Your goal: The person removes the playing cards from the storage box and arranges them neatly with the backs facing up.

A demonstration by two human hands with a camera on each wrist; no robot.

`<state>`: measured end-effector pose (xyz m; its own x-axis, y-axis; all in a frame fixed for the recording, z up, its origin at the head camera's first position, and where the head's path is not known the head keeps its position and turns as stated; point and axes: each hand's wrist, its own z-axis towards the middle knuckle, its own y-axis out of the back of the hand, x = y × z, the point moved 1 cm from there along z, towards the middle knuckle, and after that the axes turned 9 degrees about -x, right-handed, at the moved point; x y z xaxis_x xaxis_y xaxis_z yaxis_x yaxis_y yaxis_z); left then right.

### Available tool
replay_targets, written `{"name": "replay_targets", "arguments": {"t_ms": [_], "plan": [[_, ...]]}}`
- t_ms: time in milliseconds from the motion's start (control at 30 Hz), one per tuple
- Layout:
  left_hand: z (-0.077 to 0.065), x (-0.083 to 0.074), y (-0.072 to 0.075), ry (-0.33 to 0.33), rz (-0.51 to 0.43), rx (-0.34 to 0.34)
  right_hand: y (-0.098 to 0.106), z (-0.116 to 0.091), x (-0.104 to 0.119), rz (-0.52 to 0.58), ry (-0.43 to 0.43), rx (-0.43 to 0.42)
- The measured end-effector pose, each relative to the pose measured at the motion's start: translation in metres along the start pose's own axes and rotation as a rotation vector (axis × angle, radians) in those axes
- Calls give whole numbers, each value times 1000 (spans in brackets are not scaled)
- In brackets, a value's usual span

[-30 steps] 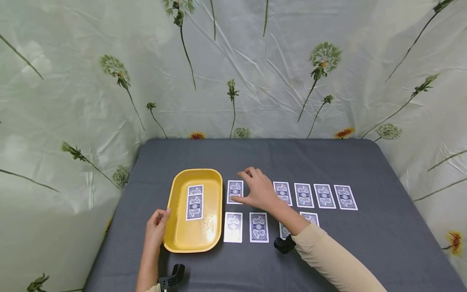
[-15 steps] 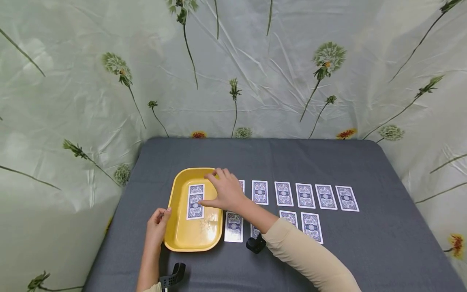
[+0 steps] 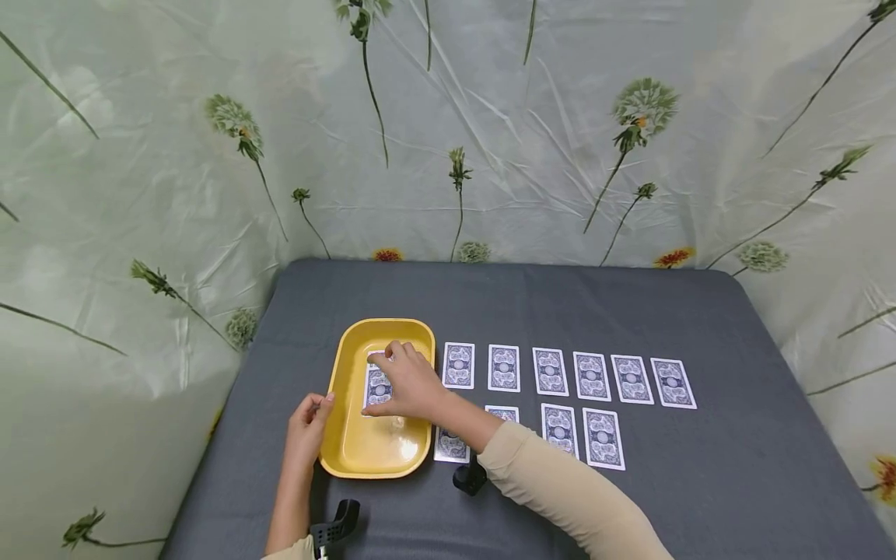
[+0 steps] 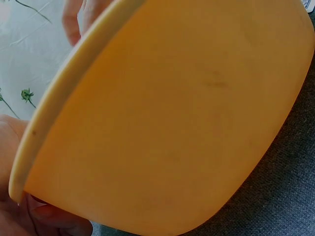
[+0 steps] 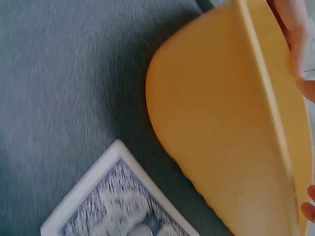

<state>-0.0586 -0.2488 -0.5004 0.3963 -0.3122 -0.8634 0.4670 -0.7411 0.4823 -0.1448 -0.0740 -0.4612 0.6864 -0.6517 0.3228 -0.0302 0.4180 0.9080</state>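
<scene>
A yellow tray [image 3: 350,447] stands on the dark cloth at the left. My left hand [image 3: 306,428] grips its left rim; in the left wrist view a finger [image 4: 61,221] of it curls beneath the edge. Inside the tray lie playing cards [image 3: 377,386], backs up, partly covered by my right hand [image 3: 414,386]. That hand is over the tray, with fingers and thumb spread apart: the thumb comes down at the near end of the visible card, the fingertips overlap its far end. No lifted card shows in the right hand.
To the tray's right, several playing cards lie backs up in two rows, a far row [image 3: 504,369] and a near row [image 3: 603,439]. The right forearm passes over part of the near row. A flowered sheet [image 3: 448,93] hangs behind the table [image 3: 560,303].
My right hand has moved left from above the far row's first cards to over the cards in the tray. The left hand keeps its place on the rim. The view has shifted slightly.
</scene>
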Motion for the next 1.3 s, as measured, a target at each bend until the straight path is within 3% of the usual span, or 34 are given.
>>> {"name": "replay_targets", "arguments": {"t_ms": [200,567,667,800,1067,1300], "plan": [[0,0,-1,0,-9,10,-19,3,3,39,-50,96],[0,-2,-3,25,-12,29,-39,6,-7,-125,-99,262],[-1,0,-3,-5,-36,13,-40,8,-7,-133,-110,294],[-3,1,-2,-41,-84,-13,-42,9,-7,-134,-110,303],[-1,-2,-1,47,-20,10,-41,9,-5,-112,-85,295],[1,0,0,30,-14,16,-41,8,-4,-114,-47,300]]}}
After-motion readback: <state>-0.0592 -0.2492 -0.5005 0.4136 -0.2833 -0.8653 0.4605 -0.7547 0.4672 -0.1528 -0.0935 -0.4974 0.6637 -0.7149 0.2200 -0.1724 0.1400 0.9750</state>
